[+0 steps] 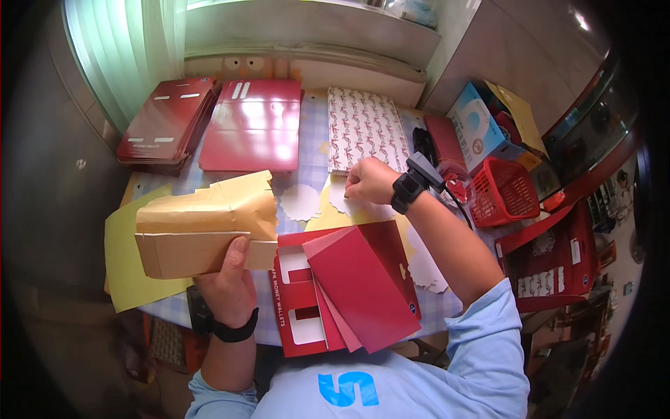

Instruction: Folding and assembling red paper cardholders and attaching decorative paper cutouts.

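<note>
My left hand (pixel 227 279) grips a folded piece of brown kraft paper (pixel 202 230), thumb on its front, at the left of the table. Its upper edge is ragged. My right hand (pixel 370 183) is closed, fingertips together, over a white scalloped paper piece (pixel 340 199) just below the patterned stack; what it pinches, if anything, is hidden. Another white scalloped piece (pixel 300 202) lies between my hands. Close to my body, dark red and pink paper wallets (pixel 363 286) are fanned out on a red printed card sleeve (pixel 292 335).
Stacks of glossy dark red sleeves (pixel 167 122) and red sheets (pixel 255 126) stand at the back left, a white patterned stack (pixel 366 129) at back centre. On the right are a red plastic basket (pixel 502 192) and a blue carton (pixel 481 129). Yellow paper (pixel 129 251) lies far left.
</note>
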Available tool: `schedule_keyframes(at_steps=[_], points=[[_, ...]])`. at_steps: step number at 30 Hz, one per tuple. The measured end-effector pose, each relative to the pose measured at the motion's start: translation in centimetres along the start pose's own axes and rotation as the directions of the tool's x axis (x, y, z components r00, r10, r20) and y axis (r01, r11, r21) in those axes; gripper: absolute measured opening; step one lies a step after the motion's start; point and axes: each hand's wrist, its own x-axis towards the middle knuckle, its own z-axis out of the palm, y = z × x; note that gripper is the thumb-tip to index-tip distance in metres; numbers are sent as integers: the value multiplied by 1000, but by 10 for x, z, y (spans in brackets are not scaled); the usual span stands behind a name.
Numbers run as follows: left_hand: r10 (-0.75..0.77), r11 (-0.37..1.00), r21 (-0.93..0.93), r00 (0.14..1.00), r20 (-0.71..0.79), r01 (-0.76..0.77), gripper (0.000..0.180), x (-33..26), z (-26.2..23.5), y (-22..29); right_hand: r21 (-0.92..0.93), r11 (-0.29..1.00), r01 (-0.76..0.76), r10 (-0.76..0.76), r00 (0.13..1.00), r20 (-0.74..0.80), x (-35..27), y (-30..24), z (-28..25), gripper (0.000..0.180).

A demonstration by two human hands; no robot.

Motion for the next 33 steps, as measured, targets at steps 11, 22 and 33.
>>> schedule_keyframes(at_steps=[11,22,33], points=[[-33,999,-3,999,-6,33,49,-2,2,-1,-83,990,-116,105,987,-125,-7,-10,8,17],[-88,995,-46,994,68,91,39,-6,8,-2,139,989,44,12,926,-378,-25,13,-5,26],[-163,984,-62,982,101,170,26,-18,28,7,-45,736,676,-605,626,-492,-120,-113,23,10]])
